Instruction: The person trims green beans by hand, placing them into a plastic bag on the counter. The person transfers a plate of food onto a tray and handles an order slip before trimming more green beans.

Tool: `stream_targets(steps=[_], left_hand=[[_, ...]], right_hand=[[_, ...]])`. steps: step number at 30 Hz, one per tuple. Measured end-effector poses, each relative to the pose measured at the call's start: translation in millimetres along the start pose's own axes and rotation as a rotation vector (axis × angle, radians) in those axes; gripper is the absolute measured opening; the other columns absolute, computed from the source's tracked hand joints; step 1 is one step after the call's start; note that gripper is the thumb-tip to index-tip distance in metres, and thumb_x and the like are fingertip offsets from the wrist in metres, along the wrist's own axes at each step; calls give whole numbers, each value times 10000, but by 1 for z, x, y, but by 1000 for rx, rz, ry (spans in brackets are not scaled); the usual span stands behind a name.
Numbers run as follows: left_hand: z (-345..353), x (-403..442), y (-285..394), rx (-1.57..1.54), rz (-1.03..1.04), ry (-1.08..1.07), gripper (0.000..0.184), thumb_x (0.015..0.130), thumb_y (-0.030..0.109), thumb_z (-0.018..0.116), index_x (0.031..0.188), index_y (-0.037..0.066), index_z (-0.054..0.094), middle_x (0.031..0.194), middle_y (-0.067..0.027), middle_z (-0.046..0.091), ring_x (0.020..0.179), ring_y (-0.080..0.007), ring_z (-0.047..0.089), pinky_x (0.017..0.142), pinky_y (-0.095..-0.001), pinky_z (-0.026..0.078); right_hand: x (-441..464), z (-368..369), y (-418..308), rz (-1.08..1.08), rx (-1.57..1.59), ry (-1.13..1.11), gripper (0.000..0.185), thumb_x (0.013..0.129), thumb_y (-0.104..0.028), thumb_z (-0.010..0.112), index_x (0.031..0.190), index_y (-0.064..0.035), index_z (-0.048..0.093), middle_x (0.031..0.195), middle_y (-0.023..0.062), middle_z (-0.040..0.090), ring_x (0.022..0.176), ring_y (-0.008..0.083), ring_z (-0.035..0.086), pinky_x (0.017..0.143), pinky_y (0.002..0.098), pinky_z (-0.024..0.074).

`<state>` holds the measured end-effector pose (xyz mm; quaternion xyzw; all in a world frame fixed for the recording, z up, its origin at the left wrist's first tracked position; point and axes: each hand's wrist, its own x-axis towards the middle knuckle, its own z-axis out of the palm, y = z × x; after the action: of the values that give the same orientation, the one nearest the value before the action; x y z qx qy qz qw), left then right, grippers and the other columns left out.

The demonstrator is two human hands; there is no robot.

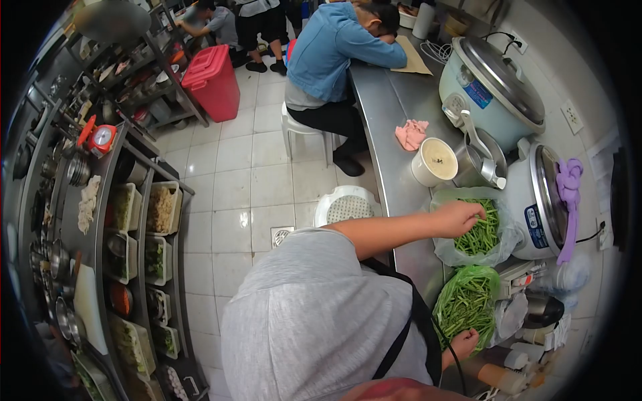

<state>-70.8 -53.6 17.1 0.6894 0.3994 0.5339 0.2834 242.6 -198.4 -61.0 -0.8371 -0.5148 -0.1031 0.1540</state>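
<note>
My left hand (457, 219) is closed, fingers pinched on green beans at the top of a clear plastic bag. That bag (443, 248) lies open on the steel counter, with short green bean pieces (483, 234) inside. My right hand (463, 343) is also closed, its curled fingers on beans at the lower edge of a green plastic bag (491, 275). Longer green beans (465, 304) fill this second bag. My hands partly cover the beans they hold, so I cannot tell how many are in each.
Beyond the bags stand a cream-filled tub (435, 162), a metal pot (491, 170), a pink cloth (411, 135) and two rice cookers (468, 83). A person in a blue jacket (331, 40) leans on the counter. Shelves with food containers (164, 207) line the left; a red bin (212, 83) stands behind.
</note>
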Motion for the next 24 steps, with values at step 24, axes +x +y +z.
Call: stream_targets(steps=[24], left_hand=[[12, -1, 16, 92, -53, -296, 202, 789, 242, 489, 753, 48, 536, 698, -120, 566, 650, -306, 539, 573, -384, 415]], right_hand=[[-5, -11, -1, 59, -36, -42, 225, 798, -180, 396, 911, -87, 568, 879, 50, 562, 784, 246, 525, 699, 363, 426]])
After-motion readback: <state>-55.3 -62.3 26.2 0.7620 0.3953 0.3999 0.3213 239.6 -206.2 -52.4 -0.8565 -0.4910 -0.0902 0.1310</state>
